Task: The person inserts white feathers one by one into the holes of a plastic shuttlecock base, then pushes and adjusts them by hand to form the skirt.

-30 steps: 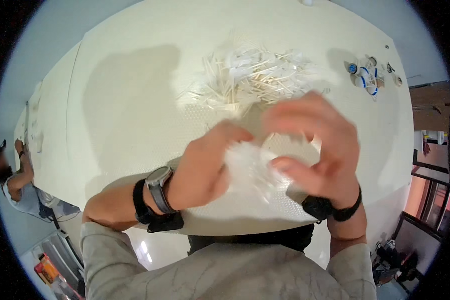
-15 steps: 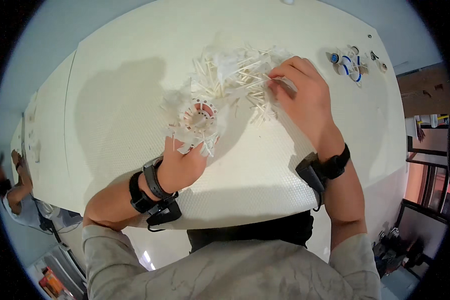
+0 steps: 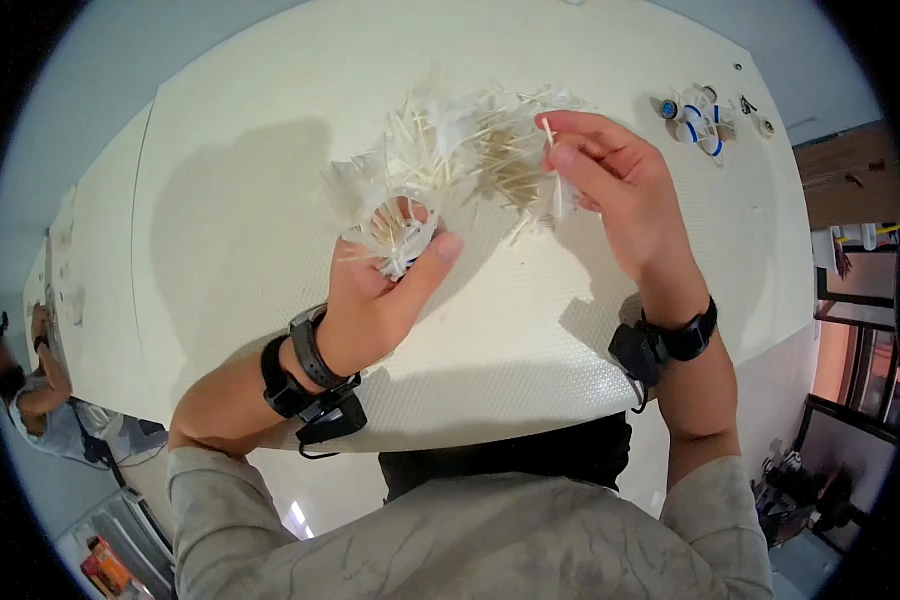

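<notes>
My left hand (image 3: 380, 305) is closed around a white, round, slotted plastic holder (image 3: 425, 235). Clear film and several thin pale sticks stick out of and around that holder. Between the thumb and fingertips of my right hand (image 3: 625, 190) is a thin white stick (image 3: 547, 128), held just above the right end of the heap. The loose heap of thin white sticks (image 3: 510, 170) lies on the table beyond both hands, mixed with crumpled clear plastic film (image 3: 457, 130). The fingers of my left hand are partly hidden behind the holder.
White parts with blue bands (image 3: 687, 130) lie in a cluster on the right of the white textured table (image 3: 530, 340). Close by are a small dark piece (image 3: 748, 105) and a small round piece (image 3: 766, 127). At the far left another person (image 3: 45, 400) sits by the table.
My right hand has lifted from the heap and turned, a thin stick now plainly showing in its pinch. The holder in my left hand has tilted, and the left thumb now shows beside it.
</notes>
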Tool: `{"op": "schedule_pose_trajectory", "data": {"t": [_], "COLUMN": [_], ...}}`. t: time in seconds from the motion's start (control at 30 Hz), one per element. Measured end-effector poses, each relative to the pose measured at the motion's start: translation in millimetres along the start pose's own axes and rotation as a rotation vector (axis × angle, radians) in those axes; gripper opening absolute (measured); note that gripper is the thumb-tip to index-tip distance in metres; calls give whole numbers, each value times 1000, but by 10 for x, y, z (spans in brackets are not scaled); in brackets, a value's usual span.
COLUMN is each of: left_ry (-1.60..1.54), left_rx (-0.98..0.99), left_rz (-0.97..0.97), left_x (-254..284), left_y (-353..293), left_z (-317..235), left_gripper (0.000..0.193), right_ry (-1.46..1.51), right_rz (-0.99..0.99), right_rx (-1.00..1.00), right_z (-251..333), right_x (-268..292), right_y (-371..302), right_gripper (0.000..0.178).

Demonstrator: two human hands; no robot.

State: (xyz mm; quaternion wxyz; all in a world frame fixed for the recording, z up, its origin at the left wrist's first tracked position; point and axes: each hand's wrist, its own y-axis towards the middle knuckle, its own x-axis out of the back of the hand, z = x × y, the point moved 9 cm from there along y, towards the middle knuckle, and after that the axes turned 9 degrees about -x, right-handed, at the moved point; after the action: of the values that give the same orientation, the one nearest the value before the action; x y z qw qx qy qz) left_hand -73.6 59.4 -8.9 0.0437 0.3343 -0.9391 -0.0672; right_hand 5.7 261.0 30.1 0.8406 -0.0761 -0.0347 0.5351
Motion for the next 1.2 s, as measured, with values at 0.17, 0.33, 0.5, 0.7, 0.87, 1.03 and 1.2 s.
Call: {"op": "schedule_pose_trajectory", "data": {"t": [0.17,0.33,0.5,0.7,0.87,1.03,1.2], "left_ry": [-60,7,-68,110,425,382,459], "left_rx": [-66,22,-72,-110,-163,-222,-308], "left_rz": [0,84,21,0,74,81,101], "left_x": [-140,-123,-152,-54,-69,-46,-113], "left_y": [57,66,57,48,51,44,55], "left_z": [-219,-126,-133,-165,-199,-196,-201], "left_gripper": [18,21,19,9,9,8,7], "right_ry": [33,-92,-295,-256,-339,-363,-154], "right_rz": [169,265,290,174,257,227,95], "right_rx": [-52,-19,146,175,209,177,109], "right_z": [-50,-36,45,52,97,11,24], "right_x": [-275,-476,-582,-458,-526,-516,-341], "right_y": [-120,-240,-298,-226,-266,-269,-227], "right_gripper": [33,35,37,39,26,16,9]}}
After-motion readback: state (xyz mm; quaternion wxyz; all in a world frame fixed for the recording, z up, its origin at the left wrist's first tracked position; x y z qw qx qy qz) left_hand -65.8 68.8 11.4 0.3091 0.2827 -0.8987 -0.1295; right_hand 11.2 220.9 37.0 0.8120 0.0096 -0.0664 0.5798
